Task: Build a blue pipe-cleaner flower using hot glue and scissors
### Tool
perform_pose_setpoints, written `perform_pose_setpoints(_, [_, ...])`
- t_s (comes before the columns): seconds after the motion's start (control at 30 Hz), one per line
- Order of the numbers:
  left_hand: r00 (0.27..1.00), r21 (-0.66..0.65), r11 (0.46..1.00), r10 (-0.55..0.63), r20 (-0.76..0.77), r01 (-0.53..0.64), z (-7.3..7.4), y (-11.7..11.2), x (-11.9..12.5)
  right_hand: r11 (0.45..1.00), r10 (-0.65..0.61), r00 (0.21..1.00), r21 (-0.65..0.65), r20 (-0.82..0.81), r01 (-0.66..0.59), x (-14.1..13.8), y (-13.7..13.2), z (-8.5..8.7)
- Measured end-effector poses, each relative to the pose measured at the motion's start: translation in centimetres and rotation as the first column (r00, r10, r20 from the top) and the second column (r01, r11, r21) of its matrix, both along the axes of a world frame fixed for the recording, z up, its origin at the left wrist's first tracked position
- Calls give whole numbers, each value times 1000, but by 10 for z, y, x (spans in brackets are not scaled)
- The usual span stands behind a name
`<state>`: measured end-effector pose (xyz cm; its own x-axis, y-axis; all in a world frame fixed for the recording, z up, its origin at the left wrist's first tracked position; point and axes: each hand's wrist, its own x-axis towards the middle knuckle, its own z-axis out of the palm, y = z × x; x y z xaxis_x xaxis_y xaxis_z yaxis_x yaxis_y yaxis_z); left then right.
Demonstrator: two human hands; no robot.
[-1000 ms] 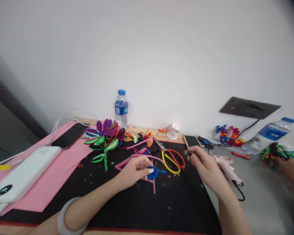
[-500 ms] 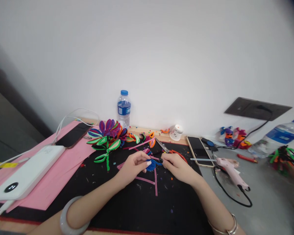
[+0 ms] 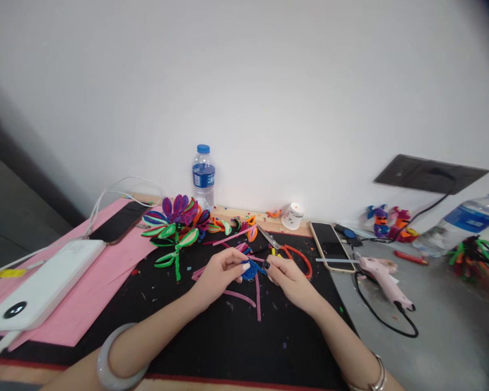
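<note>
Both of my hands meet over the black mat around a small blue coiled pipe-cleaner piece. My left hand pinches its left side with fingers curled. My right hand pinches its right end, fingertips closed. Loose pink pipe cleaners lie on the mat under and beside my hands. Scissors with red and yellow handles lie just behind my right hand.
A colourful pipe-cleaner flower and a water bottle stand at the back. A phone and a pink glue gun lie right. A power bank and another phone rest on pink paper left.
My right hand came back from the phone and glue gun side to the blue piece and now pinches it with the left hand. The view shifted slightly.
</note>
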<state>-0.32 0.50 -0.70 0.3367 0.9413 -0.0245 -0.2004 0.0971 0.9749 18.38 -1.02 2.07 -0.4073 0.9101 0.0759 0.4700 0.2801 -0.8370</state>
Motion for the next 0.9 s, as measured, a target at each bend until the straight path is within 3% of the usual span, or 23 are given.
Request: perform_pose_setpoints(0.9, [1000,-24,1000,17,-25,-17,3,-2,0,997,-56,998,48,39,54,-5,-1,-8])
